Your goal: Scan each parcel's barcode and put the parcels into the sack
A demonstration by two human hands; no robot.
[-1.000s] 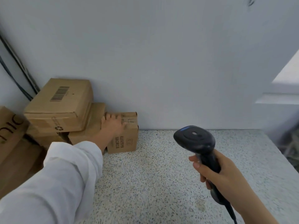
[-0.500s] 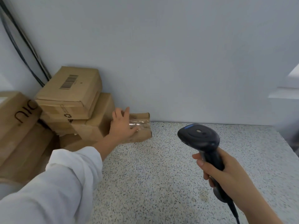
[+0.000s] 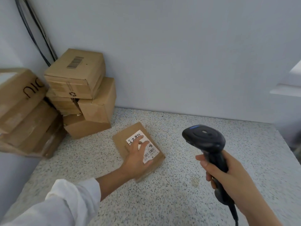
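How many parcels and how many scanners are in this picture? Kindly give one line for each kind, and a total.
Cardboard parcels: at least 7, with one parcel under the left hand and the rest in a pile whose left end is blurred.
Barcode scanner: 1, in the right hand.
Total: at least 8.

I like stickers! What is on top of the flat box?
A white label with a barcode, and the left hand resting across it. The hand hides the label's middle.
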